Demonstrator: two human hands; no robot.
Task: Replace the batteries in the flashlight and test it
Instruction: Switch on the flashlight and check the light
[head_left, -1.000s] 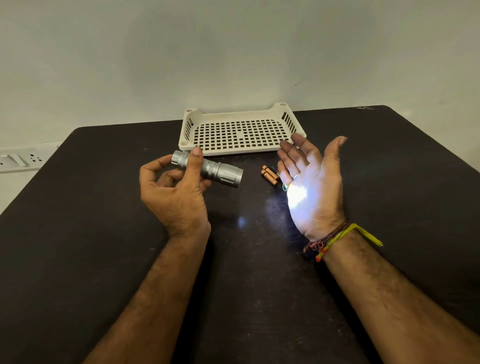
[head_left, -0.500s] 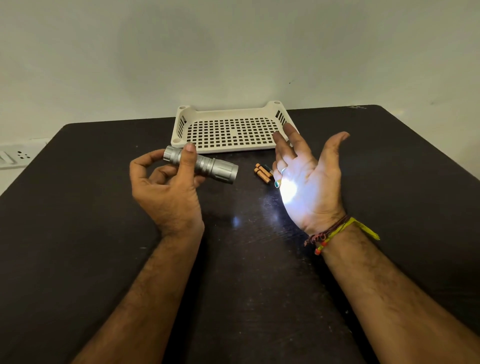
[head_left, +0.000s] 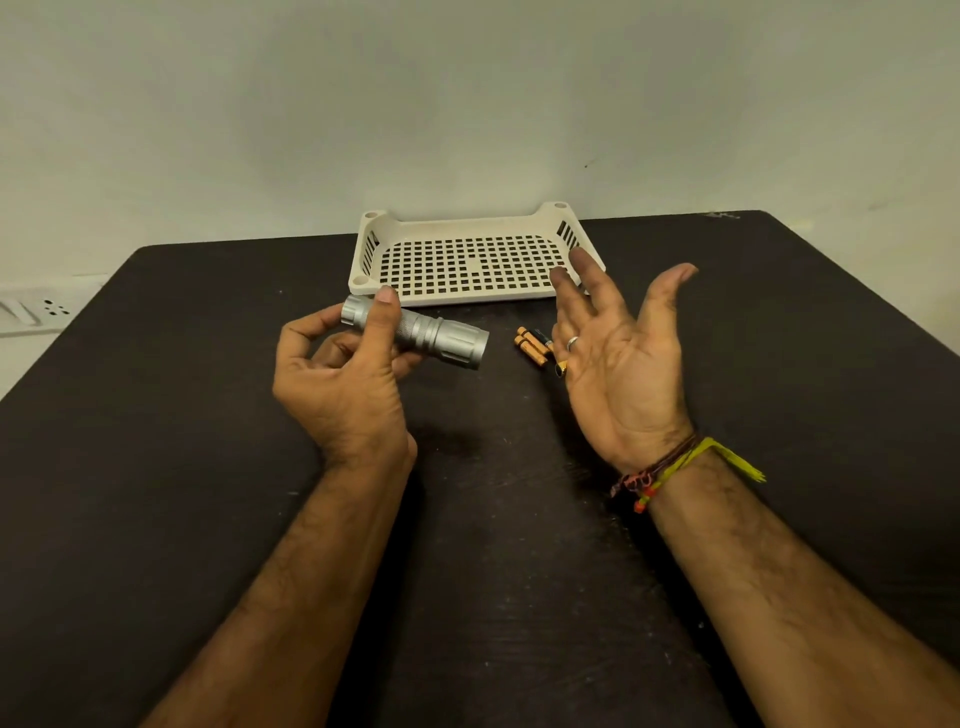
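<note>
Left hand: the left hand (head_left: 343, 384) is raised over the middle of the table (head_left: 156, 467), back of the hand toward the camera, wrist bent a little. It holds the flashlight between the thumb, which lies across the top of the body, and the curled fingers below it.

Flashlight: the flashlight (head_left: 426, 335) is silver metal and lies almost level in the left hand. Its tail end points to the left edge of the table and its wide head points to the right, toward the open palm of the other hand. The lens cannot be seen from here.

Right hand: the right hand (head_left: 623, 364) is held wide open and holds nothing. The palm is turned toward the flashlight head, the fingers are spread and point to the far edge, and the thumb stands up. A ring is on one finger. Thread bands (head_left: 670, 467) in red, brown and yellow are around the wrist.

Batteries: the batteries (head_left: 532, 345), small and orange with dark ends, lie together on the table between the flashlight head and the right hand, just before the tray.

Tray: the tray (head_left: 457, 296) is cream plastic with a grid floor and stands at the far edge of the table, in the middle.

Writing: no brand or label can be read on the flashlight or the batteries.

Wall: a switch plate (head_left: 36, 312) is at the left.
</note>
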